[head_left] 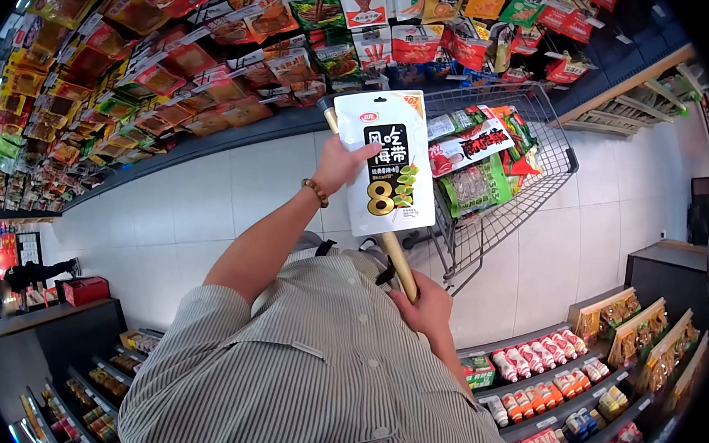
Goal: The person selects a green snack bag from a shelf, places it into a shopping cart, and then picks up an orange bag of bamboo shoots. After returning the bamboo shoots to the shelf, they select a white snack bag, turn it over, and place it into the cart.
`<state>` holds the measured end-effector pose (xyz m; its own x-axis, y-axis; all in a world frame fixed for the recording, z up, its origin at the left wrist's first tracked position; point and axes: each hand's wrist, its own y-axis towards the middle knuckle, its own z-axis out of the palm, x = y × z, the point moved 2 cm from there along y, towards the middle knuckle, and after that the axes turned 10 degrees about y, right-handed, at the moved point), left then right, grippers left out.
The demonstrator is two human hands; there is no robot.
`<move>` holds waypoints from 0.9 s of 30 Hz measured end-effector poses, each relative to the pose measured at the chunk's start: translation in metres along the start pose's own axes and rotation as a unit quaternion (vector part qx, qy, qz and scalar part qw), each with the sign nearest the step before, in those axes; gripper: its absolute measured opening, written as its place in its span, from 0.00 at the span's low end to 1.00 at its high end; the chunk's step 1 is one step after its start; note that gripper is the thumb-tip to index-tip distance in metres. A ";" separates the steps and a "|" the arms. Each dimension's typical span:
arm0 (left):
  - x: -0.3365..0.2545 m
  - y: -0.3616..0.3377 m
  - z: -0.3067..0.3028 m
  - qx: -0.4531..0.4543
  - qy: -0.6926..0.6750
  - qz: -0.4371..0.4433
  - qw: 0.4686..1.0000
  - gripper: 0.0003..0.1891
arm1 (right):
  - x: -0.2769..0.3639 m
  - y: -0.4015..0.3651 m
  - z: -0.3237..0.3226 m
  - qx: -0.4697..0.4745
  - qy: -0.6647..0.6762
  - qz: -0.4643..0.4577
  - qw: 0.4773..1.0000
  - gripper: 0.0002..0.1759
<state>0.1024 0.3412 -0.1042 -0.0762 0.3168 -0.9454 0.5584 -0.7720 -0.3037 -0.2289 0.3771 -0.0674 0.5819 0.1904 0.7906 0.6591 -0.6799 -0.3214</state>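
Observation:
My left hand [344, 164], with a beaded bracelet [315, 192] at the wrist, grips the left edge of a white snack pouch [397, 154], thumb across its front. Black and gold print and green pieces show on the pouch, which is upright and faces me. It covers part of the shopping cart's handle [399, 262]. Around the near end of that handle my right hand [425, 302] is closed. In the wire cart [534, 156], just right of the pouch, lie several snack bags, among them a green bag [475, 185] and a red, white and black bag [473, 141].
Shelves of hanging snack packets [193, 50] run along the far side and left. Shelves with small bottles [536, 352] and packaged food [669, 354] stand close at the right. Pale floor tiles [172, 215] form the aisle. A person in dark clothes [34, 275] is far left.

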 end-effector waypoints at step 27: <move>-0.008 0.004 0.005 0.011 -0.032 0.016 0.999 0.19 | 0.002 0.006 -0.011 -0.016 -0.003 -0.005 1.000 0.25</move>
<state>0.1006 0.3329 -0.0986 -0.1114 0.2565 -0.9601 0.5438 -0.7929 -0.2750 -0.2292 0.3655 -0.0621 0.5792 0.2014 0.7899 0.6489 -0.7004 -0.2972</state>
